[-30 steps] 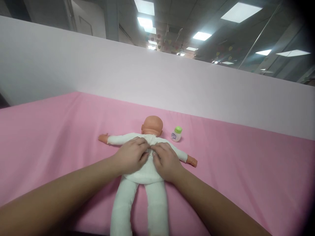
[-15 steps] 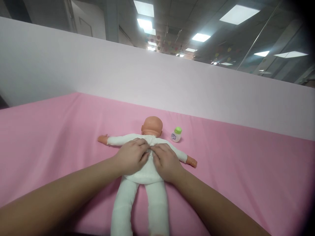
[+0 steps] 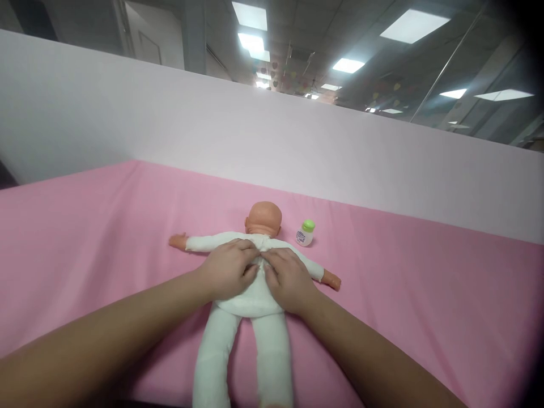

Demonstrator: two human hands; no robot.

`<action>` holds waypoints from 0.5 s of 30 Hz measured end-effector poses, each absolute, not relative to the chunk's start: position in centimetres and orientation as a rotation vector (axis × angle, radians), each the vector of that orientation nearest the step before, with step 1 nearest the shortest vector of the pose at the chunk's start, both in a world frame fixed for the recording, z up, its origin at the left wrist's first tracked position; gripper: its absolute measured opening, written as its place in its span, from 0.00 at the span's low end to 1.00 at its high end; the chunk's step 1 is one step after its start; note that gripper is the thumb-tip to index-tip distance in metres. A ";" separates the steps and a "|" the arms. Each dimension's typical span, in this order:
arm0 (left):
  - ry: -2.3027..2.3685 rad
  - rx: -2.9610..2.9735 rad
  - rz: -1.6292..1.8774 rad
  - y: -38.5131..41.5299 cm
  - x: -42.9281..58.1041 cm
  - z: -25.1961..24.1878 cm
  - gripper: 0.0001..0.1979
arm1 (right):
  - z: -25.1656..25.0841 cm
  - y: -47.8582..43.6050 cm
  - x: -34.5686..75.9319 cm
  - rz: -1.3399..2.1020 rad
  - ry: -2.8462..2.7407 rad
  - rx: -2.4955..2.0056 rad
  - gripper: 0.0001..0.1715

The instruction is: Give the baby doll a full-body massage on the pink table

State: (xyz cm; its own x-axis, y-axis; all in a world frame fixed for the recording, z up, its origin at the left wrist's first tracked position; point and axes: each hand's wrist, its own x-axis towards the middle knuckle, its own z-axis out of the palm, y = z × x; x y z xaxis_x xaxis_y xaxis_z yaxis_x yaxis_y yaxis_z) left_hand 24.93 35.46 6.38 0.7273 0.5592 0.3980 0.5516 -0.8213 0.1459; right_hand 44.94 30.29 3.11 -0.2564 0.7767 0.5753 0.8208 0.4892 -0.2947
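Pink sheet [image 3: 403, 272] unchanged since earlier: left hand [image 3: 227, 272] and right hand [image 3: 287, 280] stay flat, fingers spread, on the doll [image 3: 255, 294]

You face a pink-covered bench [image 3: 85, 226], a pale partition wall [image 3: 170, 124] behind it, and lit ceiling panels [image 3: 414, 25] overhead.

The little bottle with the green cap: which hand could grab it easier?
Probably the right hand. Both hands rest on the doll's back, but the little bottle stands on the pink sheet on the right side of the doll's head, nearer that hand. The left hand would have to cross over.
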 end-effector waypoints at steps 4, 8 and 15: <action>0.937 2.914 0.733 35.3 24.9 6.4 0.16 | 3.0 30.3 45.0 -0.101 -2.045 -1.279 0.22; 0.955 2.922 0.780 35.3 24.9 6.1 0.17 | 3.0 30.2 45.0 -0.115 -2.042 -1.270 0.23; 0.927 2.917 0.715 35.6 24.8 6.0 0.16 | 3.3 30.1 45.0 -0.094 -2.089 -1.312 0.22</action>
